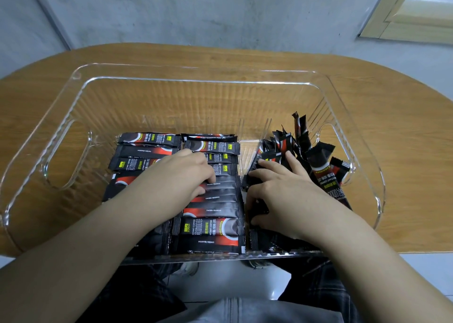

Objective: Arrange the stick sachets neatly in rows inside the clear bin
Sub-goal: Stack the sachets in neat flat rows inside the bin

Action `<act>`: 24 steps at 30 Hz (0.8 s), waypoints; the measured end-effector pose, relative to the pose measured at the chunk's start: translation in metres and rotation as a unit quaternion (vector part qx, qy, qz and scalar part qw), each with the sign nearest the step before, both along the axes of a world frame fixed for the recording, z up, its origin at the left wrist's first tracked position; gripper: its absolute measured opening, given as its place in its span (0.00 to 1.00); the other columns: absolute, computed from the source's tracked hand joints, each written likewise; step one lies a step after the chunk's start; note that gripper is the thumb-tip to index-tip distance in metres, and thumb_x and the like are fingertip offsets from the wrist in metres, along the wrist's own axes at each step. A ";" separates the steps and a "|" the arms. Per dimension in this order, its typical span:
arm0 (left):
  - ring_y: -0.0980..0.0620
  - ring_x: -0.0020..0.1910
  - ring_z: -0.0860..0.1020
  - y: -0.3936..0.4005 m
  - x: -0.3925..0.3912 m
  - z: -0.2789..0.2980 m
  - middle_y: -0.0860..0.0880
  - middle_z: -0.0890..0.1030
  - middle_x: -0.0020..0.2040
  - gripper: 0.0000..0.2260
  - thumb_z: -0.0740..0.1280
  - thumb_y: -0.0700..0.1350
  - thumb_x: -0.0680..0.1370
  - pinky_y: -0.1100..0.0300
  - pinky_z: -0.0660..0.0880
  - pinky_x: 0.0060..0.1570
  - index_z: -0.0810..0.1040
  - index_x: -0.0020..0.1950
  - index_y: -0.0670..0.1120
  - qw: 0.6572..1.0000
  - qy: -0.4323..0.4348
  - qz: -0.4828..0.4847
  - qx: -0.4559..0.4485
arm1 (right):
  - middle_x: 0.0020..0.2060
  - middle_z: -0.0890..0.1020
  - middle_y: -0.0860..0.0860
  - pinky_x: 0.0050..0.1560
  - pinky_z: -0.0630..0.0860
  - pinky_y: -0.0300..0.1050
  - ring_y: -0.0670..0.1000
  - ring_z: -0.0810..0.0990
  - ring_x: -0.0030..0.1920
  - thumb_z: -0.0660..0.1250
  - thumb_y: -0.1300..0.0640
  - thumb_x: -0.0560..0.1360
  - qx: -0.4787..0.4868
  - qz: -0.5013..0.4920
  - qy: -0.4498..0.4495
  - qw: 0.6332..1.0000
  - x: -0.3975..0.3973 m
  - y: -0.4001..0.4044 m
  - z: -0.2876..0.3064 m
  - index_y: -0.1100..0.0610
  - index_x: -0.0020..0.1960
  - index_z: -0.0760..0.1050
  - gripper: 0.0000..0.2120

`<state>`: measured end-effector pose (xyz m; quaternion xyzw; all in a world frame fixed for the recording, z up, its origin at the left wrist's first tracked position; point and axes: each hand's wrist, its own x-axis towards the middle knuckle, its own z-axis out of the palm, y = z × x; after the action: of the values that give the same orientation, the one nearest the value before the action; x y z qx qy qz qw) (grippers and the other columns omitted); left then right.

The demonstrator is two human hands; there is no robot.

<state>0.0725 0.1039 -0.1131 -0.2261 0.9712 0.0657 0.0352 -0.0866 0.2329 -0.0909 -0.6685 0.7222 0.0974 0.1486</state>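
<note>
Wood-grain table (392, 131) against a grey wall (220, 9) carries my clear bin (81, 77). Left hand (179, 175) lies flat, fingers spread, on sachet rows (213, 227); right hand (282, 195) hides its grip among loose sachets (318, 158), so I cannot tell.

Wooden table (382, 117), rounded ends; clear bin (196, 74) rests directly on it, enclosing both hands.

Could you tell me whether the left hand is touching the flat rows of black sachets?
Touching: the head view shows the left hand with fingers pressed flat on the rows of black stick sachets.
</note>
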 end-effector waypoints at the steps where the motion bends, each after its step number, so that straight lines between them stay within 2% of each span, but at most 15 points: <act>1: 0.56 0.58 0.66 0.001 0.000 0.000 0.59 0.71 0.58 0.11 0.62 0.51 0.79 0.59 0.67 0.59 0.72 0.61 0.58 1.000 0.003 0.001 -0.003 | 0.73 0.61 0.46 0.71 0.33 0.60 0.48 0.47 0.76 0.64 0.41 0.74 -0.002 0.001 0.003 1.000 0.000 0.000 0.000 0.42 0.62 0.73 0.17; 7: 0.54 0.56 0.69 0.001 0.000 -0.004 0.57 0.73 0.55 0.09 0.62 0.49 0.79 0.57 0.70 0.56 0.74 0.59 0.56 1.000 0.019 0.018 -0.011 | 0.73 0.62 0.45 0.72 0.34 0.60 0.48 0.48 0.76 0.64 0.40 0.74 -0.007 0.008 0.014 1.000 -0.001 0.000 -0.001 0.45 0.67 0.69 0.23; 19: 0.54 0.58 0.70 0.002 -0.003 -0.002 0.56 0.72 0.54 0.11 0.62 0.51 0.79 0.60 0.68 0.57 0.75 0.60 0.54 0.999 0.027 0.038 -0.003 | 0.72 0.62 0.45 0.71 0.34 0.60 0.48 0.48 0.76 0.64 0.41 0.74 -0.015 0.012 0.014 1.000 -0.001 -0.001 -0.003 0.45 0.67 0.69 0.23; 23: 0.47 0.54 0.76 0.005 -0.004 0.001 0.50 0.77 0.53 0.11 0.68 0.47 0.76 0.54 0.73 0.51 0.79 0.57 0.48 0.994 0.093 0.034 -0.040 | 0.72 0.62 0.45 0.71 0.34 0.60 0.49 0.48 0.76 0.64 0.41 0.74 -0.014 0.013 0.015 1.000 -0.001 0.000 -0.002 0.45 0.67 0.69 0.23; 24: 0.46 0.56 0.77 0.005 -0.005 0.002 0.49 0.79 0.56 0.12 0.68 0.46 0.76 0.52 0.73 0.52 0.79 0.58 0.46 0.993 0.100 0.034 -0.048 | 0.73 0.62 0.45 0.71 0.33 0.60 0.49 0.48 0.76 0.64 0.41 0.74 -0.013 0.013 0.015 1.000 -0.001 0.000 -0.003 0.45 0.67 0.69 0.23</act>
<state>0.0670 0.1090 -0.1115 -0.2527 0.9637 0.0425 -0.0748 -0.0880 0.2326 -0.0935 -0.6784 0.7166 0.1000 0.1272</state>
